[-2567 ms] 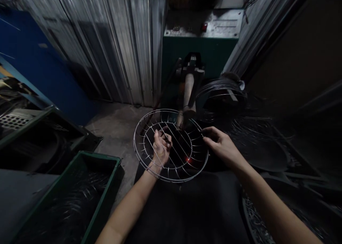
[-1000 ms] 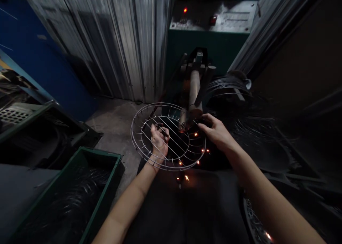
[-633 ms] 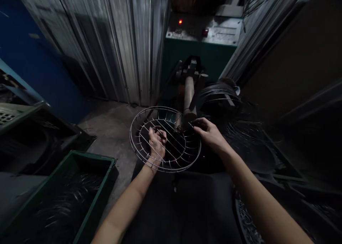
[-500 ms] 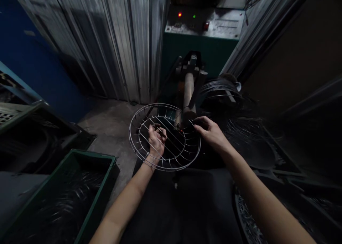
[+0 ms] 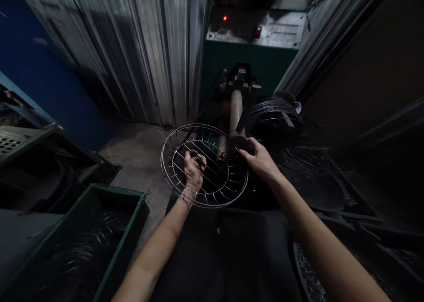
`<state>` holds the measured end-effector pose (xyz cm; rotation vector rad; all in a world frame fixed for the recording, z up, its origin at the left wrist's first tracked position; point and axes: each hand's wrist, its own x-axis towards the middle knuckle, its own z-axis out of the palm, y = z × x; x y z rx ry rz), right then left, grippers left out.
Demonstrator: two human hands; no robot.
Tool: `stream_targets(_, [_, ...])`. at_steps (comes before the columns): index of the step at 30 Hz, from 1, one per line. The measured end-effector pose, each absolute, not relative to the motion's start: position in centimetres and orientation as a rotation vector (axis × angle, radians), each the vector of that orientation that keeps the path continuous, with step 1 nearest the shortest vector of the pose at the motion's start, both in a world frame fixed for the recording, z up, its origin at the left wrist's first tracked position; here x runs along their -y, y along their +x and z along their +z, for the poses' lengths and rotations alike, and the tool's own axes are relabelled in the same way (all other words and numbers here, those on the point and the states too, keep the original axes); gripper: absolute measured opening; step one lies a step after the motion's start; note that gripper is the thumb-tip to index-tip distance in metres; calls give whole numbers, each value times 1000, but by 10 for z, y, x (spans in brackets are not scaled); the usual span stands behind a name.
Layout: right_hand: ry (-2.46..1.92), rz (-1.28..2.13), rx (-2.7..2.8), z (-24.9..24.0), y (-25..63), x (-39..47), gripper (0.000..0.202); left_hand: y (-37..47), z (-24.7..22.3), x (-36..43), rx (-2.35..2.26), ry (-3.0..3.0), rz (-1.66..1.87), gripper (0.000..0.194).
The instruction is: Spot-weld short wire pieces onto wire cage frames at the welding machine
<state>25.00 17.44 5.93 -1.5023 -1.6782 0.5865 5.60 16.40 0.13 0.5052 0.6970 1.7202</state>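
Left hand [image 5: 194, 168] grip closed on the wire guard [image 5: 175, 178]; right hand [image 5: 260, 160] pinches its three-o'clock rim; panel writing [image 5: 283, 29] unreadable.

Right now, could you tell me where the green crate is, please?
The green crate sits low on the left of the head view, beside the left hand.

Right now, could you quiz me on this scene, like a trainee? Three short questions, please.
1. True or false: the left hand grips wires inside the round wire guard.
2. Which lamp glows on the green machine's control panel? A red, B blue, C white.
3. Fill in: the right hand rests at the guard's far rim, beside the machine's ____ arm.

Key: 1 true; 2 A; 3 cylindrical. The green crate sits on the person's left.
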Motion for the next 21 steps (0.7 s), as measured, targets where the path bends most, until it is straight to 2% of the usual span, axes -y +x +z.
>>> stream_targets(6, [-1472,577,1687,63,247,-176,24,53,5,-160,-633,515,1673,27])
stream_targets(21, [-1455,518,1736,65,243,-202,24,55,9,-174,-715,553,1791,33])
